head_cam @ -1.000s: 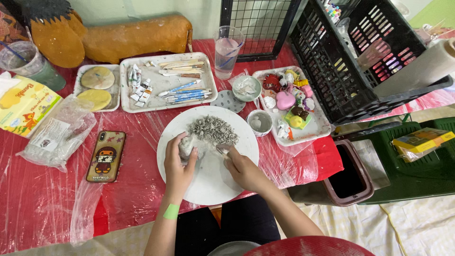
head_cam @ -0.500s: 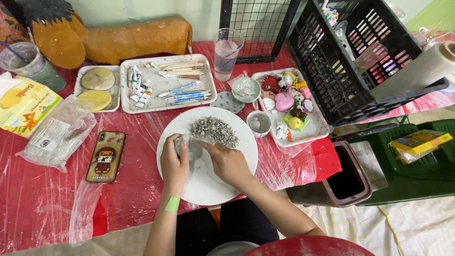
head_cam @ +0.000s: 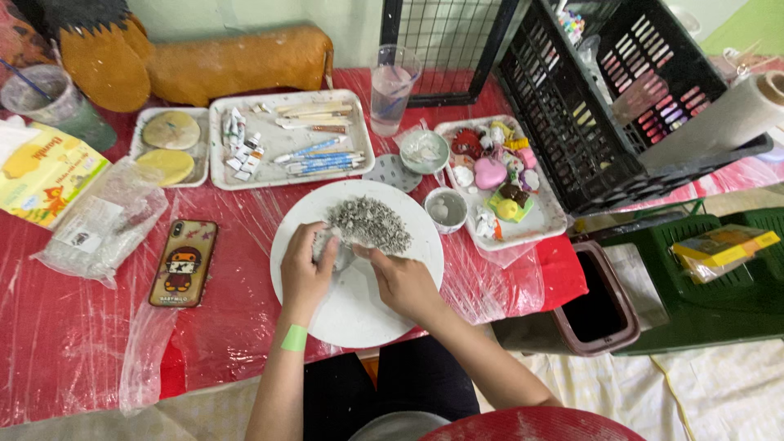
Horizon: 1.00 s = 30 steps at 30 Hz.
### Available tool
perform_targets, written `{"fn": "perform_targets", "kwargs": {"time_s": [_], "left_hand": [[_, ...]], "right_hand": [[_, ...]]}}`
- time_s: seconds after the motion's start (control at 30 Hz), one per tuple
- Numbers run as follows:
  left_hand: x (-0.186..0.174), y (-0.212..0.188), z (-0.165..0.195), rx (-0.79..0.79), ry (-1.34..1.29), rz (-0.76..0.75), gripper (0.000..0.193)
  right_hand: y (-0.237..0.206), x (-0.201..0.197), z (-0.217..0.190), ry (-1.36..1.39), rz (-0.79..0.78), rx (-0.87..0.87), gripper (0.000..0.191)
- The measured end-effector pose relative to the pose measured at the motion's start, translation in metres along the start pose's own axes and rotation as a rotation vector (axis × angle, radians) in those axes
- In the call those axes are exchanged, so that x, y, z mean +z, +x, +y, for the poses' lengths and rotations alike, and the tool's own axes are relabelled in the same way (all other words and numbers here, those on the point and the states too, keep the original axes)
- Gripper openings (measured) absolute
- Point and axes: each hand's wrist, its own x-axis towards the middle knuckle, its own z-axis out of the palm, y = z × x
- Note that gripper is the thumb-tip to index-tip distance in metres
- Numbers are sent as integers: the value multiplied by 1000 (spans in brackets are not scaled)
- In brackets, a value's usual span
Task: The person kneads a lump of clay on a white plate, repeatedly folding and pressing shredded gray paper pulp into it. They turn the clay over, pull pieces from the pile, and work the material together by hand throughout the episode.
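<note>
A round white plate (head_cam: 359, 314) lies on the red plastic-covered table in front of me. On its far half sits a heap of grey clay crumbs (head_cam: 371, 222). My left hand (head_cam: 304, 273), with a green band on the wrist, grips a grey clay lump (head_cam: 336, 249) over the plate. My right hand (head_cam: 402, 282) is beside it, fingertips pinching at the same lump and the near edge of the crumb heap. What the right fingers hold is partly hidden.
Behind the plate are a small white cup (head_cam: 447, 209), a tray of coloured clay figures (head_cam: 502, 184), a tray of brushes and paint tubes (head_cam: 290, 139), and a glass of water (head_cam: 390, 88). A phone (head_cam: 184, 263) lies left. A black crate (head_cam: 621, 90) and brown bin (head_cam: 592, 302) stand right.
Both hands have shifted slightly up the plate toward the crumb heap, and the right hand has closed in on the lump held by the left.
</note>
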Motion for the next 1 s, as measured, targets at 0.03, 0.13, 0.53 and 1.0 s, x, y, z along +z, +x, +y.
{"fn": "perform_targets", "kwargs": {"time_s": [0.03,0.13,0.53,1.0], "left_hand": [[0,0,3,-3,10,3,26],[0,-1,9,-56,-53,15,24],[-9,-13,13,116,-18,-250,85],[2,-22,10,92,21,-213,87]], "right_hand": [[-1,1,-2,4,32,-12,37],[-1,0,-6,79,11,60,38],[-2,-39,-4,34,-152,83,26],[-8,-47,-16,-89,-201,146,16]]}}
